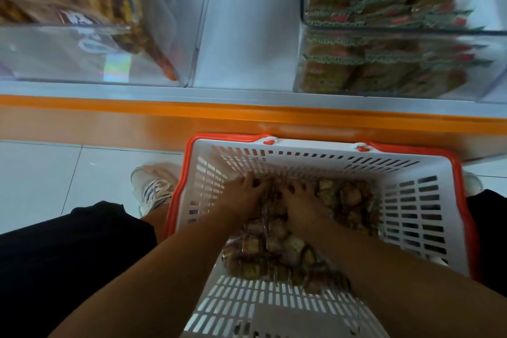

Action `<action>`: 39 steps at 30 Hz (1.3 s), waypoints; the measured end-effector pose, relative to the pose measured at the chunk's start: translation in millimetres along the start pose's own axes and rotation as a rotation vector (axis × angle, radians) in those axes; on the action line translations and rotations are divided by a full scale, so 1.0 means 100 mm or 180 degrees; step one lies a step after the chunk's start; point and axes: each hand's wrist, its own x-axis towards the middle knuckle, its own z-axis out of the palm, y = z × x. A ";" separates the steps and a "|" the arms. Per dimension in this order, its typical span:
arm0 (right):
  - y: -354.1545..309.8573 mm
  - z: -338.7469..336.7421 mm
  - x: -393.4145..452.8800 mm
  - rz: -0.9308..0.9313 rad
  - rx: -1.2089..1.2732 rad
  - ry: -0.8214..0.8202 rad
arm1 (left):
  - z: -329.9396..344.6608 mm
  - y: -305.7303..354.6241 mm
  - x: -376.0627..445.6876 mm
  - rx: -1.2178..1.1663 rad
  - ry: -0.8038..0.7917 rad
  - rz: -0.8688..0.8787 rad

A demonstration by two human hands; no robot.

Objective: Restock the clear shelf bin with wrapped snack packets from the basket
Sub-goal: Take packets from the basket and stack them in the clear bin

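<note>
Left hand: we had our left hand (pixel 242 191) down in the basket, fingers curled into the heap of snack packets at the far left of the pile, gripping a bunch of them.
Right hand: our right hand (pixel 301 202) lay just beside the left, knuckles up, fingers bent and closed on packets from the same heap; the two hands almost touched across a strip of wrappers.
Snack packets: the snack packets (pixel 277 251) filled the bottom of the basket, under and around both hands, spreading toward us below the wrists and to the right past the right hand. The wrappers were too blurred for us to read.
Basket: the white slotted basket (pixel 411 200) with an orange rim stood on the floor between our feet, its far edge against the base of the shelf.
Clear bin: the clear bin (pixel 247 35) sat on the shelf straight above the basket, well apart from our hands, its white bottom showing.
Neighbouring bins: we saw a bin of orange packs (pixel 82 8) to its left and a bin of green-edged packs (pixel 384 22) to its right.
Shelf: the shelf had an orange front edge (pixel 192 112).
Floor: the floor (pixel 55 173) was of pale glossy tiles, and a white shoe (pixel 153 186) stood left of the basket.
</note>
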 end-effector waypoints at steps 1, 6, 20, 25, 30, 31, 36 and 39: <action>0.02 0.03 0.01 -0.0004 0.0052 -0.0057 | 0.01 0.01 0.01 -0.0083 -0.0083 -0.0040; 0.07 0.23 0.04 -0.0186 0.0457 -0.0161 | 0.09 0.10 0.06 -0.0395 -0.0456 -0.0384; 0.06 -0.26 -0.06 0.0033 0.4048 -0.0589 | -0.12 0.08 -0.12 -0.3394 0.0017 -0.0789; 0.06 -0.76 -0.43 -0.0398 0.4843 -0.0995 | -0.49 0.18 -0.31 -0.5587 -0.0695 -0.1425; 0.02 -1.38 -1.07 -0.0679 0.4884 -0.1219 | -1.00 0.26 -0.63 -0.5878 -0.0974 -0.1047; -0.01 -1.51 -1.21 -0.0788 0.4716 -0.1191 | -1.15 0.27 -0.71 -0.5689 -0.0945 -0.1020; -0.13 -2.22 -2.05 -0.1443 0.3931 -0.0273 | -1.90 0.31 -1.13 -0.5879 -0.1190 -0.0497; -0.12 -2.76 -2.53 -0.1826 0.3826 0.0892 | -2.42 0.52 -1.36 -0.6346 -0.1639 0.0573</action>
